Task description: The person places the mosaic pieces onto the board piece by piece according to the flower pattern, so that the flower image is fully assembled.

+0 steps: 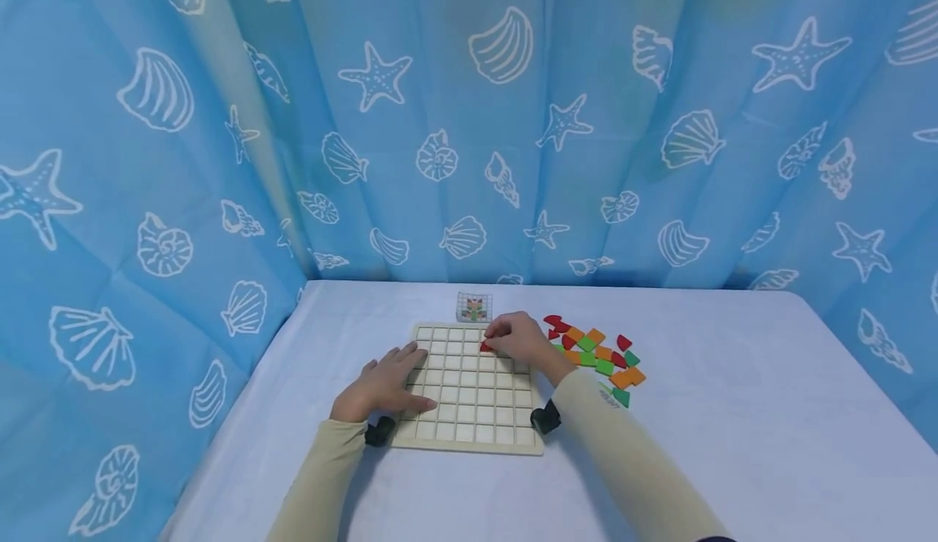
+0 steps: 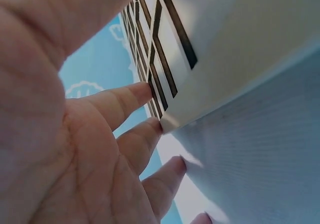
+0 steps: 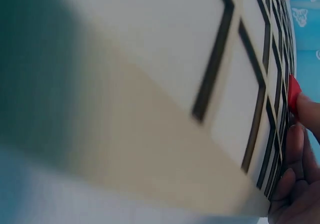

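A pale wooden grid board [image 1: 469, 448] lies on the white table, its square cells showing bare. My right hand [image 1: 522, 339] is over the board's far right part and pinches a small red piece [image 1: 485, 347] at a cell near the far edge. In the right wrist view the red piece [image 3: 293, 94] sits between thumb and fingers, close against the grid. My left hand [image 1: 388, 383] rests on the board's left edge with fingers spread and holds nothing. The left wrist view shows its fingertips at the board's rim [image 2: 200, 98].
Right of the board lies a loose heap of flat red, orange and green pieces [image 1: 604, 353]. Behind the board is a small pattern card [image 1: 474, 308] with a coloured figure on a grid. A blue curtain [image 1: 469, 159] with shells and starfish hangs behind the table [image 1: 733, 412].
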{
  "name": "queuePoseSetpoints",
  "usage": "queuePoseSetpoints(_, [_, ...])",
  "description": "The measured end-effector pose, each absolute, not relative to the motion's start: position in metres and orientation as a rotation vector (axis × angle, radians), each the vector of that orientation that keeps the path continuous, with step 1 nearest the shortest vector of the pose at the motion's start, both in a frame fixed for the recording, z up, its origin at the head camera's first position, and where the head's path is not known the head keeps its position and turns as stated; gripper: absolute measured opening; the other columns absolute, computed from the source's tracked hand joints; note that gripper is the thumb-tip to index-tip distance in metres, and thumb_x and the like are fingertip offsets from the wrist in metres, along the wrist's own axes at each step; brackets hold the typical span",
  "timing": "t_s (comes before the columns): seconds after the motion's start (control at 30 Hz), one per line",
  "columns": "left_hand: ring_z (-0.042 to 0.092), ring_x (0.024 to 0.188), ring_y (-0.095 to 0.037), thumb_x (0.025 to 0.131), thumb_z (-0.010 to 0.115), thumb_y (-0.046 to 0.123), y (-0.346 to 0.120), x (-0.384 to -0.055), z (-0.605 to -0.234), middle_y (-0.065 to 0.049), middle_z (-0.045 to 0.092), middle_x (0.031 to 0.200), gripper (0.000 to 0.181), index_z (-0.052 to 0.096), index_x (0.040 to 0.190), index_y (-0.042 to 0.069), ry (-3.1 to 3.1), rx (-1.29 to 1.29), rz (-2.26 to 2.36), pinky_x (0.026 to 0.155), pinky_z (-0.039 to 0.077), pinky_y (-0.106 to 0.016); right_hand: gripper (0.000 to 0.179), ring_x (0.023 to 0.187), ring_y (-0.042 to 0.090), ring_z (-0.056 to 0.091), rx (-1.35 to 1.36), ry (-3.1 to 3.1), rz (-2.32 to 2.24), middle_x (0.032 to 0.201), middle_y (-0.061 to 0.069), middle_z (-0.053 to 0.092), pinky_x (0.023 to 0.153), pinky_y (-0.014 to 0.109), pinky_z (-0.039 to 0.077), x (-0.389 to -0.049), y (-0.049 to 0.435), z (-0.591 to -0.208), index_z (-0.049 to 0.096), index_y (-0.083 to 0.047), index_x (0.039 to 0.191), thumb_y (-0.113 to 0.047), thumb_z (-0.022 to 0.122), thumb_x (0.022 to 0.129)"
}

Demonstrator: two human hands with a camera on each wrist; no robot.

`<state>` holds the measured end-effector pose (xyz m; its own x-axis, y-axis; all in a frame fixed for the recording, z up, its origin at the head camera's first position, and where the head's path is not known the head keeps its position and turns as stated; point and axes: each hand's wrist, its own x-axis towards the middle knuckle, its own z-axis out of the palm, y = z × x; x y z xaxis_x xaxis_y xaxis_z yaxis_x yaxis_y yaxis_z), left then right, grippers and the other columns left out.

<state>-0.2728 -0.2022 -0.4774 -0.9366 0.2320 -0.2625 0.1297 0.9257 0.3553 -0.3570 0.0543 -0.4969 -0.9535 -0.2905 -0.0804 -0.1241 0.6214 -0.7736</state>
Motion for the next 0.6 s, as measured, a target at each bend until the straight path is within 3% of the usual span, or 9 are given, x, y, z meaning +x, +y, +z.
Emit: queuePoseSetpoints(0.6, [0.022,0.150,-0.039,0.079,0.078,0.051,-0.2006,-0.2735,-0.4775,-0.012,0.025,0.164,0.092,0.037,0.153,0.015,2.794,0.284,0.487,0.116,0.018,-0.067,0.013,0.095,0.017,0.057,-0.358,2.583,-1.153,0.102,0.001,0.068,0.088,0.034,0.052,-0.3593,0.0610,-0.4934,0.076,-0.014,0.102,-0.018,0.073,0.089])
